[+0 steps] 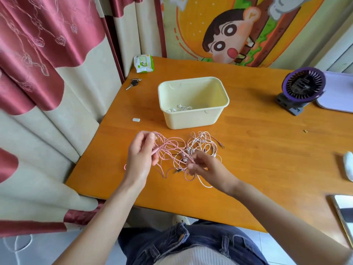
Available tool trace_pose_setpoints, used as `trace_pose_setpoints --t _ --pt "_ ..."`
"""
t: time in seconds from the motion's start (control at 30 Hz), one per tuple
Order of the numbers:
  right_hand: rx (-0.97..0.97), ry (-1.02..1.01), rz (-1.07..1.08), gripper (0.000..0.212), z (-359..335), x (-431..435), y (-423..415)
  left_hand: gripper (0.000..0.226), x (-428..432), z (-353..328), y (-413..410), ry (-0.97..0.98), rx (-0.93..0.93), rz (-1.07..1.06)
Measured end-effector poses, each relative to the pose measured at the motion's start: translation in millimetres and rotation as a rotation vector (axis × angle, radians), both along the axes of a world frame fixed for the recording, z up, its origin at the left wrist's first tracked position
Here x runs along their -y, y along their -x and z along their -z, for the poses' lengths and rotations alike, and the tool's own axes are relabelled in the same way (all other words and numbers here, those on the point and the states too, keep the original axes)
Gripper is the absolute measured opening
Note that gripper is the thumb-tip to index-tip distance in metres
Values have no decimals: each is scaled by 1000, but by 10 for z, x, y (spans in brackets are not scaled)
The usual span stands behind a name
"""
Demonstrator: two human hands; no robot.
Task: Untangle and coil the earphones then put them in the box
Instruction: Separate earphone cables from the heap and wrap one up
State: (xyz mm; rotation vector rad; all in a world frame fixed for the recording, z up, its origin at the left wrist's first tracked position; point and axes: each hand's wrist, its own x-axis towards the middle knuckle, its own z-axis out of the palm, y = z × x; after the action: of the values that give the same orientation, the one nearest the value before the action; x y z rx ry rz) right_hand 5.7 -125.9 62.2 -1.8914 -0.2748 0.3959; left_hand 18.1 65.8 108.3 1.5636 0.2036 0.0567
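You are holding your left hand point(142, 155) just above the table point(257, 159), its fingers curled around a bunch of thin pink cord point(168, 147) and pinching a stiff pink plug end. Your right hand point(202, 166) is lying low over the heap, its fingertips pinching together a few strands where the pink cord is crossing a thinner white cord point(205, 140). The two cords are lying in loose round loops, knotted into each other, on the smooth orange wood between your hands and just in front of the box point(191, 120).

The box is a pale yellow plastic tub with rounded corners and a rolled rim, standing open. A small heap of white earphones point(179, 108) is lying at its bottom.

Around it, a flat white clip-like piece point(136, 120) is sitting to the left of the box. Keys point(132, 83) and a crinkled green-and-white wipes packet point(143, 64) are lying at the far left corner. A round purple fan point(303, 85) is standing to the right, against a lilac tray point(342, 96). A phone point(343, 211) is lying at the near right edge.
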Motion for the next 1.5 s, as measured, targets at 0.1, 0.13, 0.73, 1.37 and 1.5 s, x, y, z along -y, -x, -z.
trace_pose_setpoints --t 0.1,0.13,0.73,1.37,1.5 --pt "29 66 7 5 6 39 -31 23 -57 1 -17 -23 -21 -45" --pt "49 134 2 6 10 70 -46 23 -90 10 -27 -22 -32 -71" --pt "-6 -3 189 12 -29 117 -125 21 -253 489 24 -814 -384 375" --pt "-183 -278 313 30 -179 -79 -264 25 322 211 291 -124 -188 413" --pt "-191 -104 148 26 111 -104 -121 28 256 93 226 4 -180 213"
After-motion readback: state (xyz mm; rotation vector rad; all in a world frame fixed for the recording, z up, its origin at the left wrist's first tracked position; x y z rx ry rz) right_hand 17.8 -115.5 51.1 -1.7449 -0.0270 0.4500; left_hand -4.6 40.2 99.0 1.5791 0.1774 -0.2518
